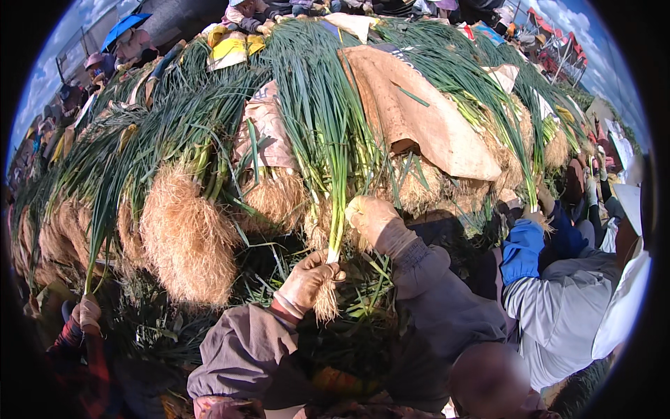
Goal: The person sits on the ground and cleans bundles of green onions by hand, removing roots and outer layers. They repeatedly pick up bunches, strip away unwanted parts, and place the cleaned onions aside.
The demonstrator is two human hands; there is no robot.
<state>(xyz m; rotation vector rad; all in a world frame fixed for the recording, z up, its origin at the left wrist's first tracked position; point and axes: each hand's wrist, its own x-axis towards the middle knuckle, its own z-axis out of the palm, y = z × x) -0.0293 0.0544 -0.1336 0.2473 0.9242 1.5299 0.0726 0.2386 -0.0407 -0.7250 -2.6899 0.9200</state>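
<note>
My left hand point(304, 282), in a soiled pale work glove, grips a few long green onions point(339, 196) by their white bases, just above the roots. Their pale root tuft point(326, 302) hangs below my fingers, while the green leaves stretch away over the heap. My right hand point(381, 224), also gloved, has curled fingers right beside the stalks; whether it pinches a leaf is hidden. Just beyond both hands lies the pile of green onions point(309, 68), its roots facing me. A big root mass point(186, 235) bulges to the left of my left hand.
A tan woven sack point(419, 115) covers part of the heap; a pinkish sack point(266, 123) lies left of centre. Torn leaves point(371, 293) litter the ground below. At right, a co-worker's blue-cuffed arm point(523, 251) is close; another co-worker's gloved hand point(88, 311) holds stalks at left.
</note>
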